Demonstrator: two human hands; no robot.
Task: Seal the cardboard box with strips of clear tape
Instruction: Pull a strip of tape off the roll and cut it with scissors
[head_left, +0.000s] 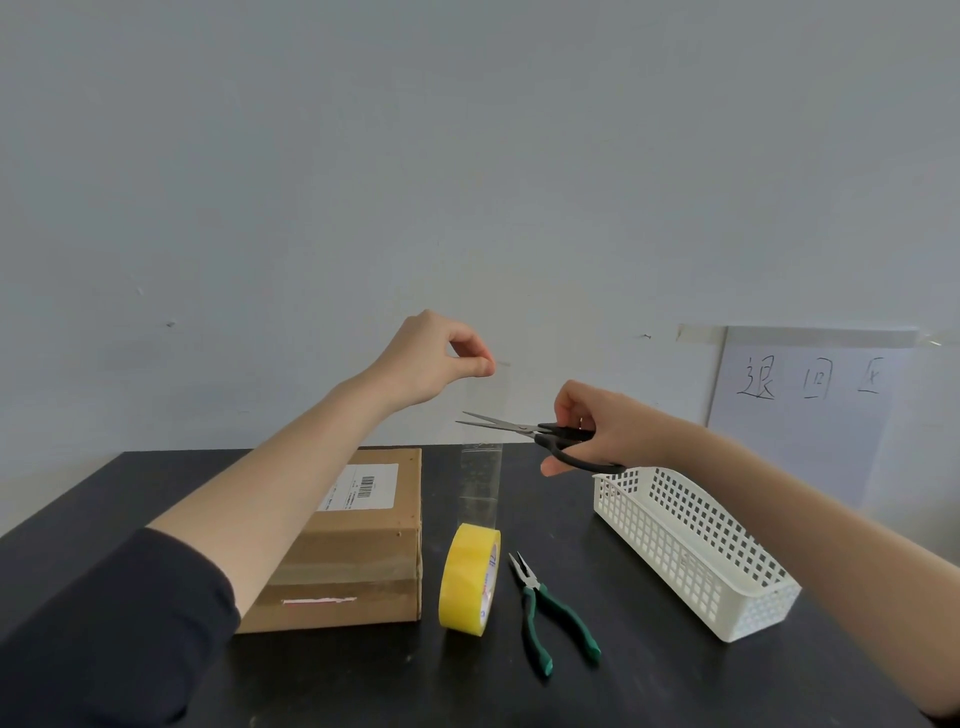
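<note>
A white barcode label (363, 486), its print too small to read, is borne by the cardboard box (358, 545), laid on the worktop (649, 675) beside the upright tape roll (470, 579). "退回区" is handwritten on a wall sheet (810, 395). The clear strip (483, 467) is pinched at its top by the left hand (431, 364). Open-bladed scissors (524, 428) are gripped by the right hand (602, 426).

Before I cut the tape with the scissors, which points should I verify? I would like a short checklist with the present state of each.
1. Left hand pinches the top end of the tape strip: ok.
2. Strip runs straight down to the tape roll, untwisted: ok.
3. Right hand holds the scissors, blades open: ok.
4. Strip lies between the blades: cannot tell; depth is unclear.
5. Box closed, beside the roll: ok.
</note>
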